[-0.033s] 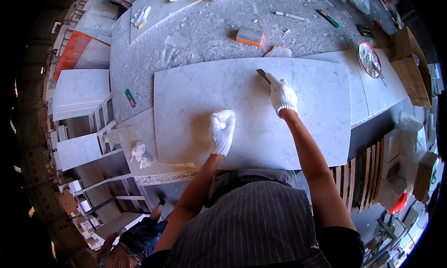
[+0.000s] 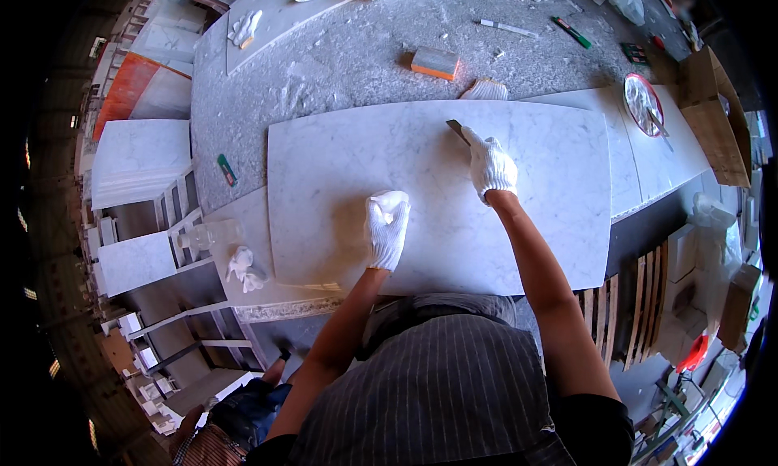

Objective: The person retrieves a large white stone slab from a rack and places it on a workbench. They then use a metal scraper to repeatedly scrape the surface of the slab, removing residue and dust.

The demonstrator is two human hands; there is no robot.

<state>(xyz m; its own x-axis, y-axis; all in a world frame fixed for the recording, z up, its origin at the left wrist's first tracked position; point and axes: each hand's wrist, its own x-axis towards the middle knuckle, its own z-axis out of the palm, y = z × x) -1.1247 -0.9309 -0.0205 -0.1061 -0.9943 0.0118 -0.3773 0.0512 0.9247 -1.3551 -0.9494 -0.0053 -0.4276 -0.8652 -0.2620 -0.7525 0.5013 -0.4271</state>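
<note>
A white, grey-veined marble slab (image 2: 348, 158) lies flat in front of me. Over its left-middle part is my left hand (image 2: 386, 227) in a white knitted glove, fingers curled closed; whatever they may hold is hidden. My right hand (image 2: 493, 168), gloved the same way, grips a scraper (image 2: 459, 132) above the far right half of the slab. The scraper's dark flat blade points away to the far left; its handle is hidden in the glove. I cannot tell whether the blade touches the stone.
Beyond the slab are an orange-edged sanding block (image 2: 435, 63), a green cutter (image 2: 571, 32) and a white glove (image 2: 485, 89). A red-rimmed bowl (image 2: 643, 104) stands at right by a cardboard box (image 2: 713, 113). At left lie another green cutter (image 2: 227, 170), a clear bottle (image 2: 209, 235) and crumpled white material (image 2: 245, 269). Another person (image 2: 243, 413) is lower left.
</note>
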